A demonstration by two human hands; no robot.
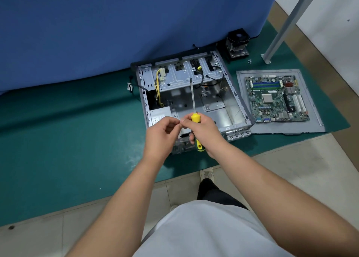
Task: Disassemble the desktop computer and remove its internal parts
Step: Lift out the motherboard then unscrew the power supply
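Green mat [68, 140] holds the gutted case [194, 99], motherboard [275, 99] parked beside it, while your right hand [206, 134] wraps the screwdriver [195, 118] and left hand [163, 134] fingertips pinch something tiny, probably a screw.

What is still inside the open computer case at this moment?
Inside the case: the power supply at the near left corner, yellow wires, black cables and the drive cage. The motherboard lies outside. Both hands cover the near edge.

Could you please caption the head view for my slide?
Right hand grips a yellow screwdriver above the open case; left hand meets it, motherboard already out.
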